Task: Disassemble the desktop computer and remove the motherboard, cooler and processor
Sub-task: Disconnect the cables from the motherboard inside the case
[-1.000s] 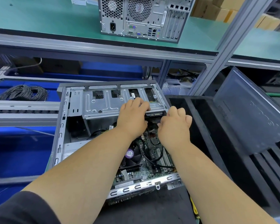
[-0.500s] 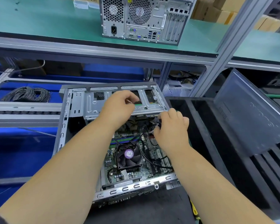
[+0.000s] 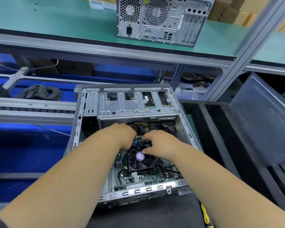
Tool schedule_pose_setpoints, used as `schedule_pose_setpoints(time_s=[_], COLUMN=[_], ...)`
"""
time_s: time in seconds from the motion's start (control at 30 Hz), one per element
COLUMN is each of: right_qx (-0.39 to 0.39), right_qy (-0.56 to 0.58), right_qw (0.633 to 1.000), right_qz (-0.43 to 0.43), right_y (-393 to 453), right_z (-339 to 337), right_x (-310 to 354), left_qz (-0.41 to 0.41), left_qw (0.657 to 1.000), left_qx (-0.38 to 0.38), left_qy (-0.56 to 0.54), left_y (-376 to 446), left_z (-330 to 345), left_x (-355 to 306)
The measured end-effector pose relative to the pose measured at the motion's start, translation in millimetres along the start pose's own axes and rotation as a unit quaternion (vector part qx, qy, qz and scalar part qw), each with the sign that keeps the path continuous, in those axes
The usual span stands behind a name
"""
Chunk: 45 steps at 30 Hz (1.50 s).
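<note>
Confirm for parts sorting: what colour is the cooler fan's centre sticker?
Purple sticker, head view.

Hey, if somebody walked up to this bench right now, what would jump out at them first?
Two bare hands, left and right, reach into an open computer case lying on its side in the centre, meeting just above the cooler fan with its purple sticker. Behind, on the green shelf, a second tower stands upright, rear ports facing the camera. A dark side panel leans at the right.
</note>
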State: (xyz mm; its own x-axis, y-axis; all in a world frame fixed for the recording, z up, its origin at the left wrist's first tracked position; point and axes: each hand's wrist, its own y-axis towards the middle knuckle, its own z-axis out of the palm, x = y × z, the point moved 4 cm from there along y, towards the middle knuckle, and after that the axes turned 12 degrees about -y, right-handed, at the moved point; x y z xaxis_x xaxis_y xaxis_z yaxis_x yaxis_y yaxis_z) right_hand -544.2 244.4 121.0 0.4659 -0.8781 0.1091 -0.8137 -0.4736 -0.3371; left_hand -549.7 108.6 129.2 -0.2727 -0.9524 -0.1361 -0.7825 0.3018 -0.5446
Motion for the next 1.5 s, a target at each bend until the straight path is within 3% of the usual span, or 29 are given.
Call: schedule_pose_setpoints(time_s=[0.13,0.3,0.43,0.53,0.6,0.67,0.87,1.5], right_qx=[-0.036,-0.122,0.02,0.037,0.023,0.004,-0.008,-0.052], right_qy=[-0.007,0.089,0.19,0.171,0.193,0.239,0.156,-0.062], right_qw=[0.999,0.987,0.981,0.984,0.98,0.967,0.985,0.992], right_qz=[0.006,0.06,0.028,0.025,0.05,0.088,0.065,0.096], right_y=[1,-10,-19,-17,-15,-10,28,94], right_z=[2,-4,4,7,7,9,21,37], right_x=[-4,-25,-24,-20,-22,-28,-19,-26], left_qz=[0.008,0.034,0.017,-0.033,-0.089,-0.143,-0.077,-0.032], left_qw=[0.997,0.988,0.976,0.956,0.958,0.967,0.995,0.994], left_qx=[0.025,-0.025,0.002,-0.004,-0.04,-0.028,0.042,0.093], left_qy=[-0.066,-0.149,-0.216,-0.292,-0.271,-0.211,-0.052,-0.051], left_y=[-3,-2,0,1,2,3,1,9], left_z=[2,-4,-5,-8,-9,-4,-5,1], left_x=[0,6,7,9,15,16,-3,-1])
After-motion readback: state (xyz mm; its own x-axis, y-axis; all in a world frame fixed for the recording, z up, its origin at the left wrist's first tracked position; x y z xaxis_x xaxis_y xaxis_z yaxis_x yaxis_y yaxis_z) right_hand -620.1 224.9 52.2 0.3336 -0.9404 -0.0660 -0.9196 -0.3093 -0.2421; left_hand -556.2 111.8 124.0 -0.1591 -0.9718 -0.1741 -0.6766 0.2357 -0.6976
